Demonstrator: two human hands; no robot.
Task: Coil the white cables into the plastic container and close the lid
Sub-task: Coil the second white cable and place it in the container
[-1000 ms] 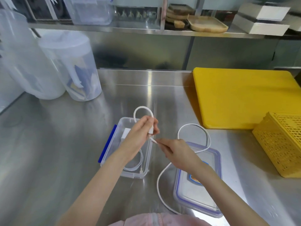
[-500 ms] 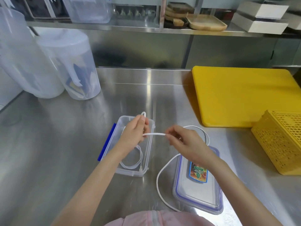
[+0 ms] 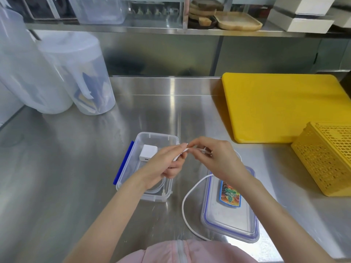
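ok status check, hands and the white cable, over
Left hand and right hand both pinching the thin white cable above the clear plastic container. Loose loop trails on the steel counter beside the clear blue-rimmed lid, lid off. Nothing in the way.

The left hand (image 3: 167, 162) hides the cable (image 3: 185, 207) it pinches and part of the container (image 3: 133, 168), the right arm covers the lid's (image 3: 228, 221) far end, and the basket (image 3: 326, 158) runs off the right edge.

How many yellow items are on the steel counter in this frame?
2: a yellow cutting board lying flat at the back right, and a yellow perforated basket in front of it at the right edge, cut off by the frame.
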